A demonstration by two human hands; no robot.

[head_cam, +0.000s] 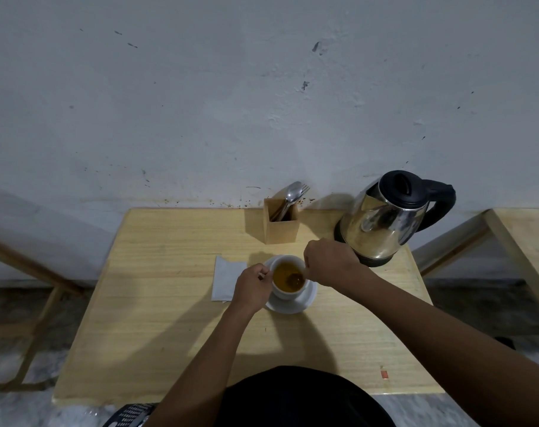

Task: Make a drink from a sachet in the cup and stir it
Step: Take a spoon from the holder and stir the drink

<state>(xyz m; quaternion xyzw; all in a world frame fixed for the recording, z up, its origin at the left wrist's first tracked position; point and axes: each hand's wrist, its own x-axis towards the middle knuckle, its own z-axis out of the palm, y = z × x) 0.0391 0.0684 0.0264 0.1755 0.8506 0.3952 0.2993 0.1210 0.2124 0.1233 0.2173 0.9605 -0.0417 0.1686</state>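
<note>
A white cup stands on a white saucer in the middle of the wooden table. Amber liquid fills the cup. My left hand pinches the cup's handle on its left side. My right hand hovers over the cup's right rim, closed on a spoon whose bowl dips into the liquid. A flat white sachet lies on the table just left of the cup, partly under my left hand.
A steel kettle with a black lid and handle stands at the back right, close behind my right hand. A wooden holder with a spoon and fork stands at the back by the wall. Another table edge is at the right.
</note>
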